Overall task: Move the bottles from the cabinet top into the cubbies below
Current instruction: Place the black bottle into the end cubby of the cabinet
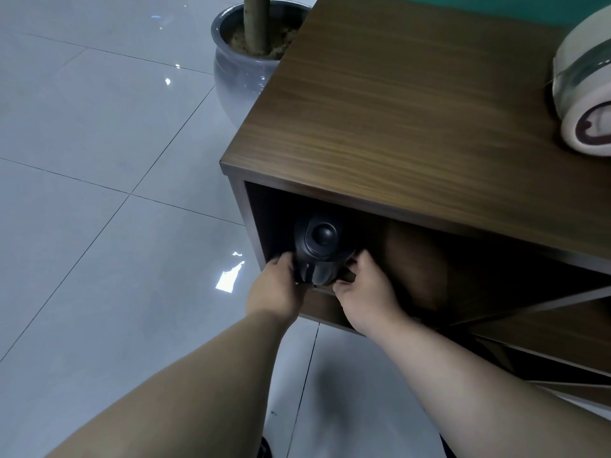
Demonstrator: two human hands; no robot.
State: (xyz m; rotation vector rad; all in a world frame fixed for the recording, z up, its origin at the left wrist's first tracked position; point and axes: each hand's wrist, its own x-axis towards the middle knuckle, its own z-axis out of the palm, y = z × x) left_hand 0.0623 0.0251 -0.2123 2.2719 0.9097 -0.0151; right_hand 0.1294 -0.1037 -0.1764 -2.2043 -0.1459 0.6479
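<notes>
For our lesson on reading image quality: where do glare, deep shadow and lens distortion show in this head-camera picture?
Head view: bright glare patches on the glossy grey tiled floor; the dark wooden cabinet's cubby lies in deep shadow, dimming the black bottle; wide-angle bending curves the cabinet edges and stretches the forearms.

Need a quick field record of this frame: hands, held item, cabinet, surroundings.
left hand: grip on black bottle, left side
right hand: grip on its right side
bottle: in the left cubby, top toward camera
cabinet top: white ceramic jar at right edge
floor: grey planter beside the cabinet
</notes>
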